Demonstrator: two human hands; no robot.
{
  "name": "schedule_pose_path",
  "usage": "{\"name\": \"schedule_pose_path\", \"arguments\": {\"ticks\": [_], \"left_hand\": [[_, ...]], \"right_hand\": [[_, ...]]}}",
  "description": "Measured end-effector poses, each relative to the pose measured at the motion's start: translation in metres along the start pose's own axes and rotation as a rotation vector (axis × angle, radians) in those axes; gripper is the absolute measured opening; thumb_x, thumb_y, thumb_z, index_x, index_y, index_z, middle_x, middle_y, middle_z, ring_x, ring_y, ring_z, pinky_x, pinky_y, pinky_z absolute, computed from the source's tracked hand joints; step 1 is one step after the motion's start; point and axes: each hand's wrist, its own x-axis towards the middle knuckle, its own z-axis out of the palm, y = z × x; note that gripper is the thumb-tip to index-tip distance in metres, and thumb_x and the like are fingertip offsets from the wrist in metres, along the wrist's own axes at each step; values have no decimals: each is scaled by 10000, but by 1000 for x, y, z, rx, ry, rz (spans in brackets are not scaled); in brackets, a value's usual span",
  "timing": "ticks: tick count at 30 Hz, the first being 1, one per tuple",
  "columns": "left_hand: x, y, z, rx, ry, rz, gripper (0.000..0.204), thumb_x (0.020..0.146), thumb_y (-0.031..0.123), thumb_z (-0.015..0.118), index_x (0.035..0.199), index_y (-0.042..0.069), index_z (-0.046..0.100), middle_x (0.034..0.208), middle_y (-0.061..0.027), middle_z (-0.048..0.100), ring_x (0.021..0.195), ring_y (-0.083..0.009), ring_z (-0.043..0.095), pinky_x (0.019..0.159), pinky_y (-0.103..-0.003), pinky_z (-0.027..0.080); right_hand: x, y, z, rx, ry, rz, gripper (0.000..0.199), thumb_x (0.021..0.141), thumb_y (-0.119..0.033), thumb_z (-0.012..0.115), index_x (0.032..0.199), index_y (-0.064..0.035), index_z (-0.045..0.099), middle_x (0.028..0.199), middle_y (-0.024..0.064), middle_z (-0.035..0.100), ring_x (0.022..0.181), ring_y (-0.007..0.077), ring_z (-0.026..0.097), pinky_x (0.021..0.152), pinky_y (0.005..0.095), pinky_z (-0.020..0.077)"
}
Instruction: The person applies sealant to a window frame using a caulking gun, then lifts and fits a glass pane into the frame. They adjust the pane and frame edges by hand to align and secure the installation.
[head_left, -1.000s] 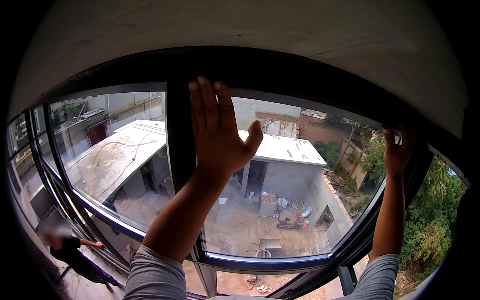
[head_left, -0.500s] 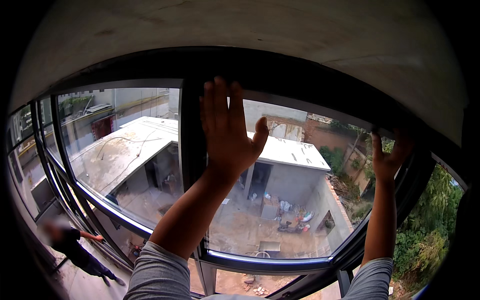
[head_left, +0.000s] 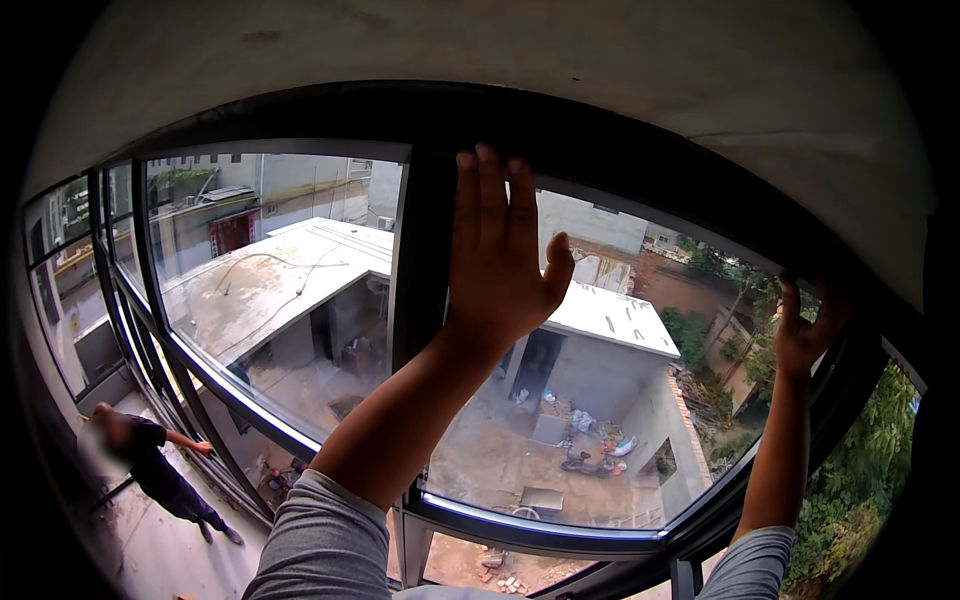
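Observation:
My left hand [head_left: 505,265] is raised with its fingers stretched up and its thumb spread out. It lies flat against the left upper part of a large glass pane [head_left: 600,495], beside the dark upright post [head_left: 425,260]. Its fingertips reach the dark top bar [head_left: 560,130] of the window frame. My right hand [head_left: 803,330] is up at the pane's upper right corner, thumb and fingers apart. Its fingertips fade into the shadow of the frame there, so their exact contact is hidden. Neither hand shows anything held in it.
A second glass pane [head_left: 270,290] stands left of the post, with more framed windows beyond. At the lower left, a person [head_left: 160,460] in dark clothes reaches toward the frame. A rough ceiling [head_left: 450,45] runs close overhead. Outside lie a white-roofed building [head_left: 290,270] and a yard.
The whole view has shifted, so the window and both hands appear farther right. Both hands stay raised at the same window, open as before.

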Motion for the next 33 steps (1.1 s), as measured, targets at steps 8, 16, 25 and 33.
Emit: {"name": "schedule_pose_path", "arguments": {"ticks": [8,16,25,33], "left_hand": [[2,-3,4,22,23,43,864,1075,313,562,1743,-82,182,1783,-418,126,1653,-623,153,1329,-658,271],[1,-2,0,79,-97,-13,946,1082,423,600,1750,-72,149,1797,-390,114,1670,-600,113,1345,-640,242],[-1,-3,-1,53,-40,20,869,1146,507,507,1739,-62,225,1801,-357,153,1676,-560,171,1338,-629,279],[-1,-3,-1,121,-135,-24,943,1116,532,561,1737,-79,200,1802,-378,123,1691,-545,116,1354,-621,226]], "right_hand": [[48,-80,-12,200,28,-92,155,1010,-47,767,1136,-33,678,1136,139,658,1033,312,632,862,447,532],[150,-230,62,1024,-234,-602,273,704,-207,830,676,-160,562,648,-23,453,522,175,467,487,367,350],[171,-262,108,1086,-323,-818,226,740,-221,744,629,-174,553,664,8,533,572,221,536,494,389,398],[174,-253,96,729,-814,-1057,176,824,-264,721,748,-118,783,719,97,745,664,249,760,588,387,601]]}}
